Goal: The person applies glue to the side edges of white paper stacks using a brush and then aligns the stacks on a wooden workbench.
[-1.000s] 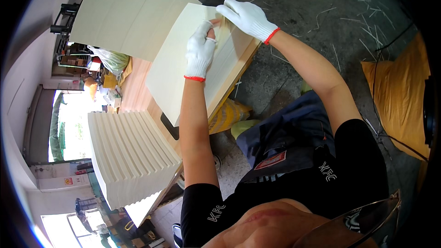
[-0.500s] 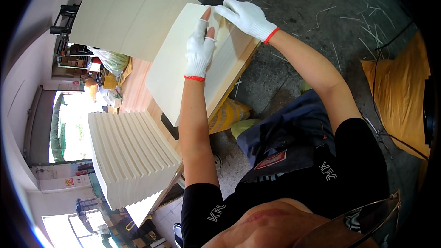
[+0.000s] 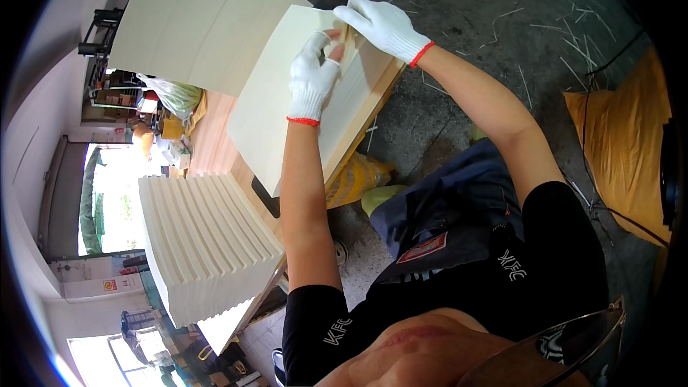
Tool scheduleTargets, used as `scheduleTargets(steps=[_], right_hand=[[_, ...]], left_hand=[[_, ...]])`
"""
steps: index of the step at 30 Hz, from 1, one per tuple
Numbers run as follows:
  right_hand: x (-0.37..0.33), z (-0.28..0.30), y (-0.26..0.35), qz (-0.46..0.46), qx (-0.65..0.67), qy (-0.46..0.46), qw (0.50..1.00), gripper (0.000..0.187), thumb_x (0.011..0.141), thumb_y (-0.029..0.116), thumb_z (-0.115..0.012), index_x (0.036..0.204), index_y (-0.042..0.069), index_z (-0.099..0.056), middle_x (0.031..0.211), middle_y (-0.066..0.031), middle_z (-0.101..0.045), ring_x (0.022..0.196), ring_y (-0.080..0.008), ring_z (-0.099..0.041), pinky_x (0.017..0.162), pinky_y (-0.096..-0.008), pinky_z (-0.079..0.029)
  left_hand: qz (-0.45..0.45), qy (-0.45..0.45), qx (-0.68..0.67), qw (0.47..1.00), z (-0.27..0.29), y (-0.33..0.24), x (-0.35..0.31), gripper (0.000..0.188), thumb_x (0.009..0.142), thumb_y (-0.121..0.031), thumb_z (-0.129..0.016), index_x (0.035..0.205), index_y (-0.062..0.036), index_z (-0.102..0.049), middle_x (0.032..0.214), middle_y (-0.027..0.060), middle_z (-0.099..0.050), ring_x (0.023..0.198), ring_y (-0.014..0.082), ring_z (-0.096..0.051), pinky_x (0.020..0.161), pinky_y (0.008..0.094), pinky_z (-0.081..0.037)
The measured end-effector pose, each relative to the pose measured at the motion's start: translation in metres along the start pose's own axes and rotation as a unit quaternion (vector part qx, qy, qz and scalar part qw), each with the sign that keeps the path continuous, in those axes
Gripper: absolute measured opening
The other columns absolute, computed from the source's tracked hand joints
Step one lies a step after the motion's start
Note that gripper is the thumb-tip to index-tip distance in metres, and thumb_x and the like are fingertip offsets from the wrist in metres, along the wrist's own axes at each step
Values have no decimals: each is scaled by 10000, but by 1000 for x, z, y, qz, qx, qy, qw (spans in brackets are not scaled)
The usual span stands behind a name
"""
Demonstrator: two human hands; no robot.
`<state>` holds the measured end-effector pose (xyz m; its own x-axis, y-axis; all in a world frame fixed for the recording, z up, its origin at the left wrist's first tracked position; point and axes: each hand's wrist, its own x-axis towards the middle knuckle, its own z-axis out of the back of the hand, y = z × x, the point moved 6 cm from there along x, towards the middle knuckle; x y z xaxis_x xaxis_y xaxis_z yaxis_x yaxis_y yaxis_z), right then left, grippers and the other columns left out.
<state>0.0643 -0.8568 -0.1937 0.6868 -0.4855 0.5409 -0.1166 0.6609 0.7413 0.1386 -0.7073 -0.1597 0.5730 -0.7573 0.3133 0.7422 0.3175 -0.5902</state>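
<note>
My left hand (image 3: 312,72), in a white knit glove with bare thumb and forefinger tips, lies over a large cream sheet (image 3: 269,100). Its thumb and forefinger are bent in at the sheet's right edge, closed on that edge. At the sheet's far corner, my gloved right hand (image 3: 383,27) has its thumb on top and its fingers curled round the edge. The sheet rests on a thick stack (image 3: 358,89) of similar cream sheets, whose side faces me. What lies under the right fingers is hidden.
Another large cream sheet (image 3: 208,21) lies beyond. A stepped stack of cream sheets (image 3: 208,236) stands at left on the wood-grained table (image 3: 213,125). A yellow sack (image 3: 358,178) sits below the table edge, an orange sack (image 3: 620,158) at right. Thin offcut strips (image 3: 527,82) litter the dark floor.
My left forefinger, stretched toward the far edge before, has bent, and the fingertips have shifted right to the sheet's edge. My right hand has hardly moved.
</note>
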Motion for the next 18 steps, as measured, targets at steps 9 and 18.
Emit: scheduleTargets(steps=[9,18], right_hand=[[2,-5,-8,10,-22,-13,1000,361,1037,450,-451,1033,124,-607,812,-141,-664,785,-361,-665,691,-462,-493],[0,-2,-5,-10,-7,-10,1000,379,1043,458,-438,1023,117,-603,796,-128,-662,753,-337,-668,671,-441,-492]], left_hand=[[8,33,49,998,-3,1,1,246,925,-185,-689,1155,-103,-667,1131,145,-702,1027,300,-674,886,368,-509],[-8,-8,-11,1000,-1,-4,-1,224,942,-156,-654,1160,-103,-661,1125,151,-700,1047,295,-670,903,357,-504]])
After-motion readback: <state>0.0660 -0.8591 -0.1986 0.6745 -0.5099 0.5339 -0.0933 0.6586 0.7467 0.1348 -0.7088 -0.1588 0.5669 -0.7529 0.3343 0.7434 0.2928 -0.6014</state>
